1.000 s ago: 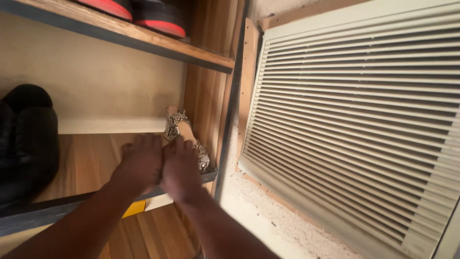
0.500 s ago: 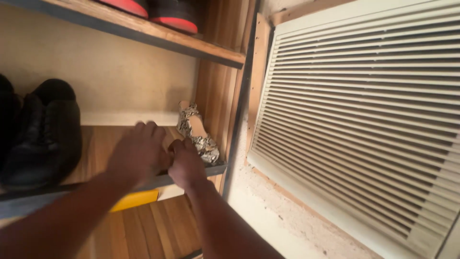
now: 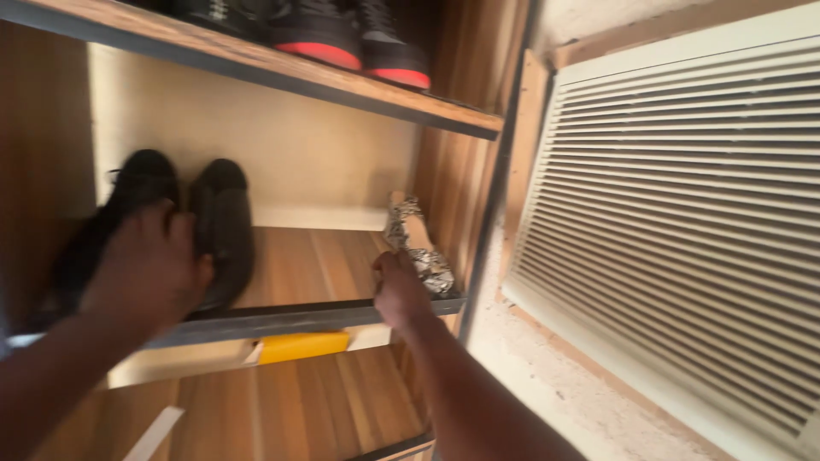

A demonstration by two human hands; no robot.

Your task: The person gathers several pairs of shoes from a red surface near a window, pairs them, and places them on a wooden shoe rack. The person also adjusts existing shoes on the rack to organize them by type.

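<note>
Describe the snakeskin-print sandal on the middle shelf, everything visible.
The snakeskin-print sandal is a single shoe with grey, black and white patterned straps and a tan insole. It lies lengthwise on the wooden middle shelf, at its right end close to the side panel, toe toward the front edge. It is blurred, so heel shape and fastening cannot be told. The right hand is at its near end, fingers touching or almost touching it. No matching sandal shows.

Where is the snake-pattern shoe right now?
The snake-pattern sandal lies at the middle shelf's right end, against the wooden side panel, just beyond the right hand.
</note>
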